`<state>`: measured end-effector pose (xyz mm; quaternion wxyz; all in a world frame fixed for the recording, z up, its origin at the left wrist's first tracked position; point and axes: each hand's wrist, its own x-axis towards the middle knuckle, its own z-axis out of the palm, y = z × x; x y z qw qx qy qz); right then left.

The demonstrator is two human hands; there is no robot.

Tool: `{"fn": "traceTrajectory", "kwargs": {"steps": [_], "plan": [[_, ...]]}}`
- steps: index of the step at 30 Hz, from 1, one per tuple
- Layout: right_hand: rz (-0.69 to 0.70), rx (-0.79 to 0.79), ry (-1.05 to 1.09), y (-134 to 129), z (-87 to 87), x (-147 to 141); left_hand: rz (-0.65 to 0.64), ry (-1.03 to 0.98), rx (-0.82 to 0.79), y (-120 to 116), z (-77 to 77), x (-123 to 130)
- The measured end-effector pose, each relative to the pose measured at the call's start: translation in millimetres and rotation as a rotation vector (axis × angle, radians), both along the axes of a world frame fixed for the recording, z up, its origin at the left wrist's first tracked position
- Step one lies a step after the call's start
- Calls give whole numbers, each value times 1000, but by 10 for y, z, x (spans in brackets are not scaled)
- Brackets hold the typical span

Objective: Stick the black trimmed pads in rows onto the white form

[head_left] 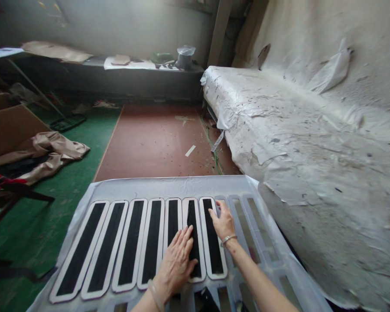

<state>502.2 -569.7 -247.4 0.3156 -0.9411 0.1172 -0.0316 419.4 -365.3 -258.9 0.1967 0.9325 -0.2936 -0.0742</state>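
A row of long, round-ended pale frames, each with a black strip down its middle, lies on a whitish covered table (169, 185). My left hand (178, 258) rests flat with fingers stretched, across the black strip (191, 216) second from the right end of the row. That strip looks narrower at its far end, with pale surface beside it. My right hand (225, 222) is at the far end of the rightmost framed strip (214, 255), thumb over the black and fingers apart at its right edge. Dark loose material (206, 300) lies at the near edge.
Right of the row, more elongated outlines (260, 225) show on the covering. A high bench draped in spattered white sheeting (279, 112) runs along the right. Ahead is a reddish-brown floor board (149, 138); a cardboard box (16, 125) and crumpled fabric (58, 149) lie left.
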Motion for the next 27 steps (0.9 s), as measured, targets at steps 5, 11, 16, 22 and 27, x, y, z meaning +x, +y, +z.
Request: {"fn": "traceTrajectory", "kwargs": {"steps": [5, 11, 16, 22, 27], "plan": [[83, 6, 67, -230, -150, -769, -29, -28, 31, 10, -35, 29], [290, -125, 163, -249, -327, -972, -53, -21, 52, 3, -72, 28], [225, -42, 116, -246, -271, -953, -75, -44, 40, 14, -55, 56], [-165, 460, 127, -101, -156, -704, -92, -22, 41, -51, 4, 148], [-143, 674, 195, -130, -162, -493, -62, -26, 37, -101, -3, 161]]}}
